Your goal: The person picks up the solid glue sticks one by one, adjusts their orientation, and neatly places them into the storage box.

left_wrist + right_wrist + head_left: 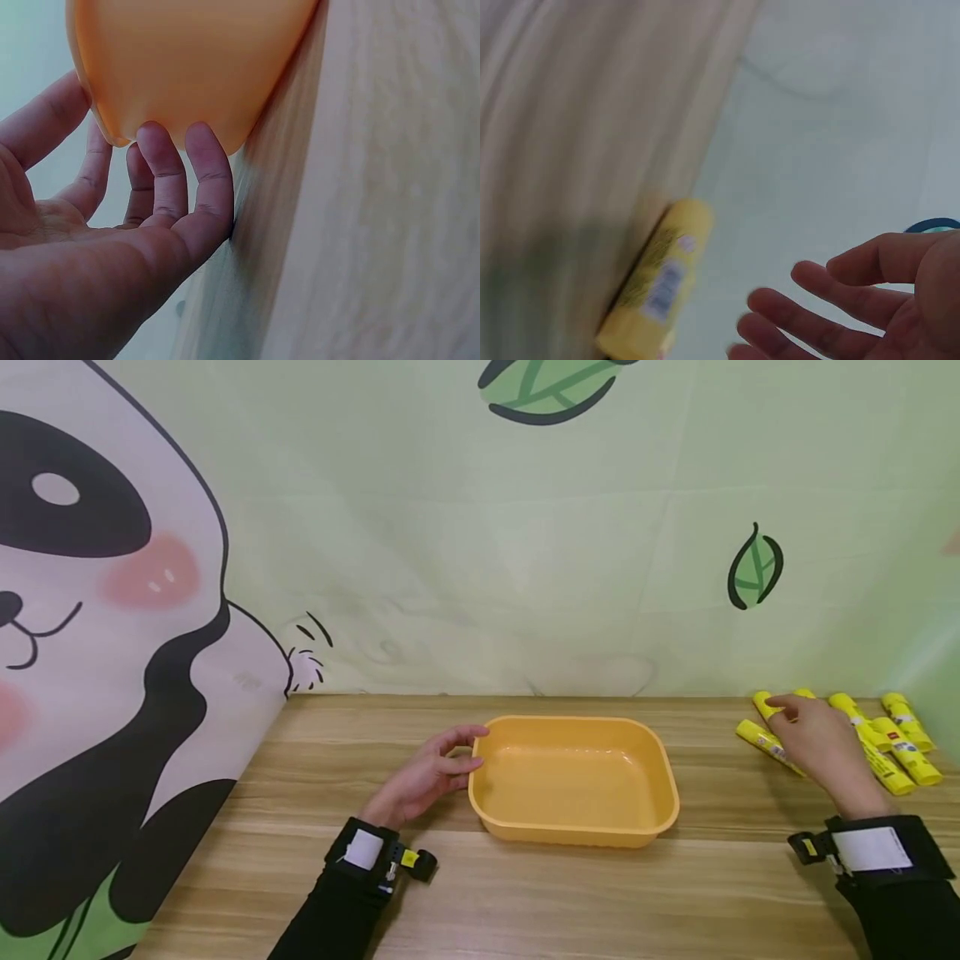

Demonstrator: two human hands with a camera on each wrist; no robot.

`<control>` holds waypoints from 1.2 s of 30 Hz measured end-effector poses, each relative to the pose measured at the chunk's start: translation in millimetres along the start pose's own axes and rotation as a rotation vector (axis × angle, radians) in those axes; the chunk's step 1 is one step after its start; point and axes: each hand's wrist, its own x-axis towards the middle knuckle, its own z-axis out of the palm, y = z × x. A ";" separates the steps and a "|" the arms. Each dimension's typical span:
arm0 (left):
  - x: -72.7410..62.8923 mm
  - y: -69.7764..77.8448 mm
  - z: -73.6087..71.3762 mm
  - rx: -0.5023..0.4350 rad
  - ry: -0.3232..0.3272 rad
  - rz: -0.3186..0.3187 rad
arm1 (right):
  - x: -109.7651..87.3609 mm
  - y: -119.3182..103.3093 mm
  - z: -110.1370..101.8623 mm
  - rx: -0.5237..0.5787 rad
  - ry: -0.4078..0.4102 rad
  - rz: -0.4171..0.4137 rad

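Observation:
A yellow-orange plastic tray [573,833] stands on the wooden table in the head view. My left hand [423,781] touches its left end, its thumb and a finger at the rim. In the left wrist view, the lower fingers [210,176] bend loosely beside the tray's outer wall [180,67]. My right hand [821,747] hovers over several yellow glue sticks at the right. One glue stick [765,743] lies just left of it, and another glue stick [909,752] to its right. The right wrist view shows loosely bent fingers apart from a glue stick [656,285].
The wooden table [600,902] meets a pale green backdrop [450,568] printed with a panda and leaves. The glue sticks lie close to the back edge and the right-hand wall [937,677]. Bare tabletop shows between the tray and the glue sticks.

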 end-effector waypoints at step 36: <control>-0.5 -0.5 -0.1 -0.025 -0.002 -0.009 | 3.7 19.7 25.1 -0.123 -0.096 -0.001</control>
